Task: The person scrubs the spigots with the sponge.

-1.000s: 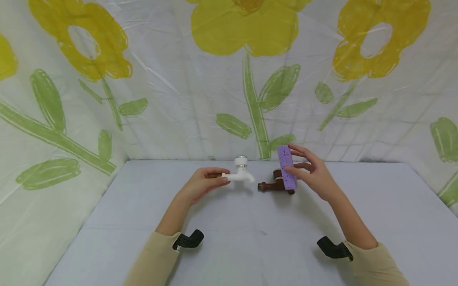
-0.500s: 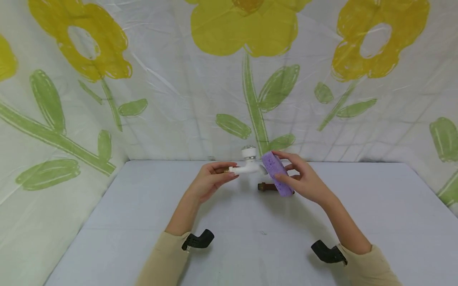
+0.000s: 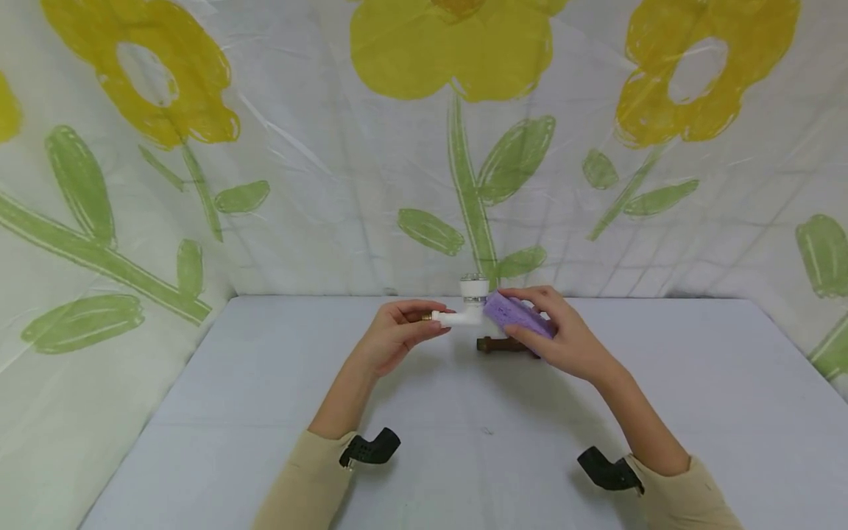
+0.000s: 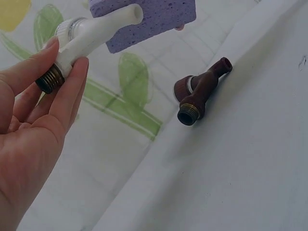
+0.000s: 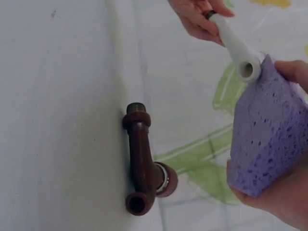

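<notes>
My left hand [image 3: 395, 338] pinches a white faucet [image 3: 460, 318] by its threaded brass end, holding it up above the table with the knob on top. In the left wrist view the thumb and fingers close around the faucet [image 4: 96, 36] just past the threads [image 4: 50, 79]. My right hand [image 3: 563, 335] grips a purple sponge [image 3: 520, 315] full of small pores. One end of the sponge [image 5: 269, 130] is right at the white faucet's spout side in the right wrist view. Below them a dark brown faucet [image 3: 500, 344] lies on the table, partly hidden by the sponge in the head view.
The table [image 3: 424, 456] has a pale cloth cover. Behind it hangs a white sheet [image 3: 318, 221] painted with yellow flowers and green leaves. A black wrist camera mount [image 3: 371, 447] sits on the left sleeve, another mount [image 3: 608, 470] on the right.
The white faucet has moved right and slightly up. The sponge has moved left to the faucet and tilted from nearly upright to a flatter slant. The brown faucet stays in place.
</notes>
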A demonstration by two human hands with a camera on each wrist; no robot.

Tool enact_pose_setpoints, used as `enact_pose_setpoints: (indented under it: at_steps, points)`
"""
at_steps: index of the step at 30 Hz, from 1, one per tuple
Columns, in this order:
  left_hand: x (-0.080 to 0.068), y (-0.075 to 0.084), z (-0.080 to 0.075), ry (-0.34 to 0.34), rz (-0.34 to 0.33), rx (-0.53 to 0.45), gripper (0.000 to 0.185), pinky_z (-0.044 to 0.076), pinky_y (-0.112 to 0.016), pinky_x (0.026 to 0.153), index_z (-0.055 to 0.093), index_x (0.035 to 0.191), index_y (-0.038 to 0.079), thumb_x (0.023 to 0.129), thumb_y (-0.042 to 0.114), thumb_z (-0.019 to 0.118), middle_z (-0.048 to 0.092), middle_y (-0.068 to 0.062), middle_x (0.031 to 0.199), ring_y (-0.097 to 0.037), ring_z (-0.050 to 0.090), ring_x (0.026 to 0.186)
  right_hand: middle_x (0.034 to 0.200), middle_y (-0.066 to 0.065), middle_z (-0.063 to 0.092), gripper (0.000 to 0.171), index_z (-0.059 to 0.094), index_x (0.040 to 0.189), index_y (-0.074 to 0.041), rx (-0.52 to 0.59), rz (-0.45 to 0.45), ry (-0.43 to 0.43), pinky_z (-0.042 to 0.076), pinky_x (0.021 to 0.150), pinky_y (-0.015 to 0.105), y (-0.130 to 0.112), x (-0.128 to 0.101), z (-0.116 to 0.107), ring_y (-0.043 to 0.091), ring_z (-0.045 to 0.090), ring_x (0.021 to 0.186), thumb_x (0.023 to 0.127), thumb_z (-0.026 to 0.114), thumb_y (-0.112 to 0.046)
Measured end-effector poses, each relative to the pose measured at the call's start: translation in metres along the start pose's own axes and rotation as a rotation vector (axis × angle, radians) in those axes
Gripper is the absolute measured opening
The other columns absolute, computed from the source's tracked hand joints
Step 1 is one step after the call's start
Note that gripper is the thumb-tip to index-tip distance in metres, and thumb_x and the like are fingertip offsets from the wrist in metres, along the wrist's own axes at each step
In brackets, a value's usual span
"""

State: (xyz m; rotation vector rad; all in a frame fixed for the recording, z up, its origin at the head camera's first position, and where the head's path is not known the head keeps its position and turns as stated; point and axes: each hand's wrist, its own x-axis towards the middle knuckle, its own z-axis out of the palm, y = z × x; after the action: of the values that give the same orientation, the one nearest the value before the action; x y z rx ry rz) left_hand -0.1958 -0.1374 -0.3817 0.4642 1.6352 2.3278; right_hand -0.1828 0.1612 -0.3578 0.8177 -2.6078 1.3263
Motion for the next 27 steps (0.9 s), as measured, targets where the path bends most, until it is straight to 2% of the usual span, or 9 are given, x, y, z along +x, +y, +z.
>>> enact_pose_setpoints:
  at_steps: [4,8,11,15,19,22,24,27]
  points:
    - [0.001,-0.001,0.003,0.018,0.005,-0.010,0.041,0.062,-0.033,0.095,0.081,0.104,0.013,0.095,-0.020,0.058,0.076,-0.005,0.110,-0.019,0.073,0.106,0.134,0.016,0.055,0.053,0.060,0.151,-0.016,-0.042,0.011,0.053,0.045,0.086,0.042,-0.004,-0.003,0.001,0.031,0.054,0.114,0.099,0.074,-0.017]
    - [0.000,-0.003,0.004,0.038,0.015,-0.013,0.036,0.062,-0.032,0.095,0.079,0.110,0.005,0.096,-0.020,0.058,0.076,-0.004,0.110,-0.018,0.073,0.106,0.135,0.019,0.053,0.053,0.060,0.150,-0.016,-0.041,-0.031,0.059,0.047,0.084,0.044,-0.009,-0.004,0.004,0.034,0.055,0.113,0.099,0.074,-0.016]
    - [0.000,-0.003,0.004,0.044,0.023,-0.009,0.036,0.062,-0.032,0.095,0.080,0.109,0.007,0.096,-0.019,0.058,0.076,-0.004,0.111,-0.017,0.073,0.104,0.135,0.022,0.053,0.052,0.060,0.150,-0.014,-0.044,-0.061,0.065,0.048,0.082,0.044,-0.011,-0.004,0.004,0.036,0.055,0.111,0.099,0.071,-0.015]
    - [0.000,-0.003,0.004,0.042,0.031,-0.004,0.040,0.062,-0.031,0.094,0.081,0.104,0.013,0.096,-0.019,0.058,0.076,-0.003,0.110,-0.017,0.073,0.105,0.134,0.022,0.052,0.053,0.061,0.150,-0.014,-0.055,-0.046,0.082,0.049,0.080,0.043,-0.010,-0.006,0.004,0.037,0.055,0.110,0.097,0.071,-0.014]
    - [0.001,-0.005,0.004,0.050,0.022,-0.012,0.036,0.062,-0.031,0.094,0.080,0.107,0.008,0.096,-0.019,0.058,0.077,-0.002,0.109,-0.018,0.074,0.105,0.132,0.019,0.051,0.054,0.065,0.145,-0.016,-0.063,-0.048,0.090,0.053,0.083,0.048,-0.014,-0.007,0.006,0.038,0.055,0.111,0.093,0.079,-0.014]
    - [0.001,-0.007,0.004,0.060,0.011,-0.014,0.034,0.062,-0.031,0.094,0.079,0.109,0.005,0.096,-0.019,0.058,0.077,-0.004,0.109,-0.018,0.073,0.104,0.130,0.019,0.050,0.054,0.067,0.142,-0.016,-0.067,-0.061,0.130,0.054,0.082,0.049,-0.014,-0.007,0.007,0.037,0.055,0.109,0.090,0.082,-0.012]
    - [0.002,-0.007,0.005,0.065,0.008,-0.012,0.034,0.062,-0.031,0.093,0.079,0.107,0.006,0.096,-0.019,0.058,0.076,-0.004,0.109,-0.017,0.073,0.103,0.128,0.019,0.049,0.055,0.068,0.140,-0.014,-0.072,-0.063,0.175,0.053,0.079,0.046,-0.014,-0.006,0.007,0.035,0.054,0.105,0.088,0.083,-0.010]
    - [0.001,-0.006,0.007,0.063,0.022,-0.018,0.032,0.062,-0.031,0.094,0.078,0.111,0.003,0.096,-0.018,0.058,0.076,-0.004,0.109,-0.016,0.073,0.103,0.127,0.019,0.049,0.055,0.069,0.139,-0.014,-0.080,-0.071,0.226,0.052,0.076,0.042,-0.014,-0.005,0.010,0.032,0.051,0.100,0.086,0.085,-0.009]
